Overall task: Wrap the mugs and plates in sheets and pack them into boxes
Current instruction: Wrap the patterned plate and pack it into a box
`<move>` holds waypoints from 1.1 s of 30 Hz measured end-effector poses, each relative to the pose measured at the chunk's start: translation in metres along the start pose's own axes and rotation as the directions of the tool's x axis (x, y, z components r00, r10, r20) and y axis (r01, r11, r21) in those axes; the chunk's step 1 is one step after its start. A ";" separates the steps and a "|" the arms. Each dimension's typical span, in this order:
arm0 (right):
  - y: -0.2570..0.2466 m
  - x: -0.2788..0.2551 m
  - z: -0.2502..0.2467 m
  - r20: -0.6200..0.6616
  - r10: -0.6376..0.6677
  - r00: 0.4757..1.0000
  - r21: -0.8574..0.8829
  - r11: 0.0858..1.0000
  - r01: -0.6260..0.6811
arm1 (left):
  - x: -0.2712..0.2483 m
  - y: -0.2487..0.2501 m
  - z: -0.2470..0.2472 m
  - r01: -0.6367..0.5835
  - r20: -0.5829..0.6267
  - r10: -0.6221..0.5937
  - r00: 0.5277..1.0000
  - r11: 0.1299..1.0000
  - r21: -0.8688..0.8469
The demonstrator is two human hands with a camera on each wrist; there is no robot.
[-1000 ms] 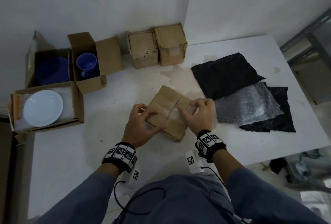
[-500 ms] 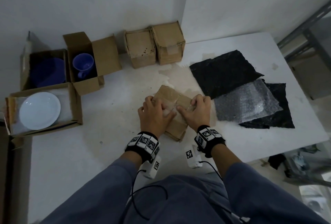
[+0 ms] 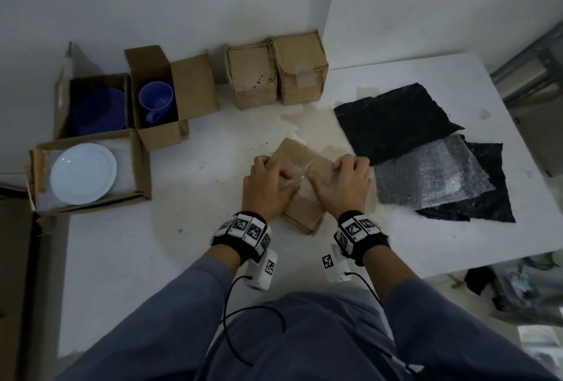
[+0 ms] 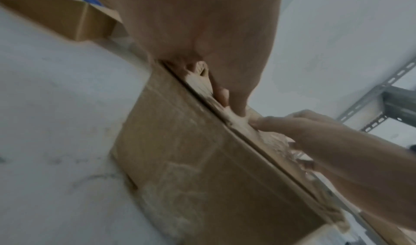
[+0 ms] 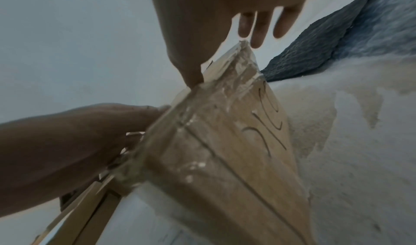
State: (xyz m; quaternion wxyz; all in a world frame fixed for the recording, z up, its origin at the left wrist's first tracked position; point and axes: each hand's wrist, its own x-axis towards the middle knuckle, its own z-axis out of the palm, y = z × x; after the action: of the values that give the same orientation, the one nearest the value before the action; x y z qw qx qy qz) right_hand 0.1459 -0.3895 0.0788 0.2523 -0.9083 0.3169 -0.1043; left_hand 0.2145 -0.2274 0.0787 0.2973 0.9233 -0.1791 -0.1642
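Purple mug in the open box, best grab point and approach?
Come from above: the purple mug sits mouth-up in the tall open box, whose walls block the sides. Pinch the rim on the far side with the fingers; the handle points toward the near wall, with little room there.

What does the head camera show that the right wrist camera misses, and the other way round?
Only the head view shows the white plate and the blue mug sitting unwrapped in open boxes, plus two closed boxes by the wall. Only the right wrist view shows pen marks on the cardboard and crinkled clear tape. Both show the left hand and right hand pressing on the middle box, beside a black sheet.
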 end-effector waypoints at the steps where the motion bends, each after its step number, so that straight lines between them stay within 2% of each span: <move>1: 0.001 -0.002 -0.001 -0.024 0.003 1.000 0.021 1.000 -0.003 | 0.000 -0.003 -0.004 -0.004 0.040 0.006 0.999 0.999 -0.048; 3: 0.005 -0.010 -0.001 0.019 0.102 0.995 0.151 0.983 -0.104 | -0.004 -0.009 -0.012 -0.018 0.113 0.035 0.993 0.988 -0.151; 5: 0.008 -0.016 0.001 0.160 0.222 0.962 0.276 0.925 -0.260 | -0.011 -0.014 -0.022 -0.038 0.170 0.078 0.982 0.973 -0.228; 6: 0.009 -0.017 0.003 0.200 0.233 0.952 0.292 0.913 -0.285 | -0.015 -0.017 -0.027 -0.041 0.207 0.095 0.974 0.968 -0.249; 9: 0.003 -0.007 0.006 0.241 0.176 0.954 0.296 0.923 -0.245 | -0.029 -0.032 -0.039 -0.075 0.338 0.134 0.932 0.980 -0.182; 11: -0.013 0.004 0.007 0.283 0.122 0.951 0.314 0.925 -0.212 | -0.035 -0.042 -0.043 -0.101 0.355 0.118 0.928 0.993 -0.067; 13: -0.030 0.015 0.008 0.357 0.013 0.934 0.345 0.927 -0.145 | -0.036 -0.050 -0.043 -0.066 0.276 0.077 0.958 0.997 -0.049; 16: -0.048 0.019 0.009 0.424 -0.264 0.866 0.365 0.925 0.103 | -0.028 -0.060 -0.040 -0.044 0.122 0.059 0.991 0.991 -0.124; 18: -0.049 0.015 0.012 0.449 -0.382 0.808 0.228 0.923 0.310 | -0.017 -0.060 -0.036 -0.059 0.076 0.070 0.995 0.988 -0.140; 19: -0.047 0.014 0.013 0.457 -0.398 0.796 0.125 0.914 0.385 | -0.010 -0.058 -0.034 -0.064 0.066 0.074 0.995 0.988 -0.139; 21: -0.039 0.019 0.015 0.449 -0.373 0.812 -0.045 0.898 0.438 | 0.008 -0.050 -0.029 -0.071 0.070 0.081 0.994 0.989 -0.133; 24: -0.039 0.040 0.011 0.411 -0.315 0.855 -0.196 0.886 0.421 | 0.040 -0.036 -0.022 -0.096 0.084 0.108 0.991 0.986 -0.140; 28: -0.045 0.081 0.010 0.368 -0.256 0.894 -0.249 0.899 0.359 | 0.090 -0.015 -0.016 -0.106 0.107 0.122 0.987 0.984 -0.144; 33: -0.050 0.114 0.013 0.370 -0.202 0.907 -0.260 0.915 0.310 | 0.124 -0.005 -0.015 -0.088 0.161 0.108 0.981 0.988 -0.129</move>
State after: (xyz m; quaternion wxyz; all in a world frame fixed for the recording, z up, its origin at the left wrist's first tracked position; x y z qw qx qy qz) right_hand 0.2650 -0.4226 0.0976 0.1396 -0.9749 0.1583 0.0709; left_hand 0.3308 -0.2692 0.0625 0.3443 0.8767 -0.2384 -0.2367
